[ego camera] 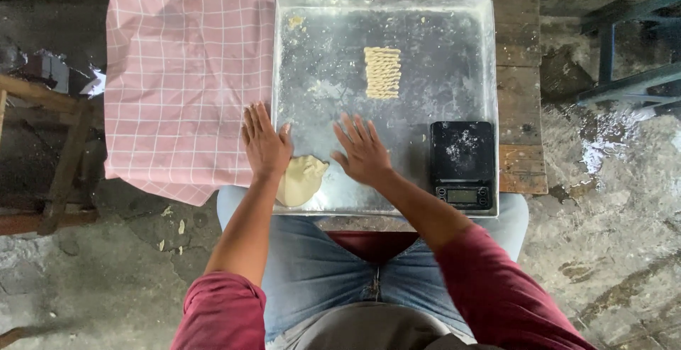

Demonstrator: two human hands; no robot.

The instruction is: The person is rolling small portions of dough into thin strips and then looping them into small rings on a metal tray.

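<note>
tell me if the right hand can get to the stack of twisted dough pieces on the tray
Probably yes: the right hand lies flat on the metal tray, and only bare floured metal lies between it and the twisted dough pieces.

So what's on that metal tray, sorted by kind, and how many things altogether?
Dough lump, pale, at the tray's near left corner by the left hand: 1
Stack of twisted dough strips: 1
Black kitchen scale, near right corner: 1
Hands flat on the tray, including the right hand: 2
Total: 5, or 3 without the hands.
</note>
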